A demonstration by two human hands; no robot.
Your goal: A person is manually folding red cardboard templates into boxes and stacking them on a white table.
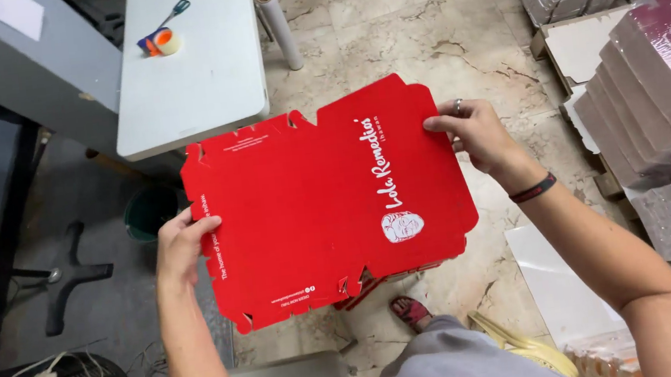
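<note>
I hold a flat, unfolded red cardboard box blank (313,207) with white printing in front of me, above the floor. My left hand (182,246) grips its left edge, thumb on top. My right hand (475,128), with a ring and a dark wristband, pinches its upper right edge. More red blanks (379,285) show just beneath it, mostly hidden.
A grey table (190,71) at upper left carries a tape roll (166,42) and scissors (174,11). A cardboard tube (281,29) lies on the marble floor. Stacks of maroon flat boxes (656,80) stand at right. A green bucket (149,213) sits below the table. My sandaled foot (410,309) is below.
</note>
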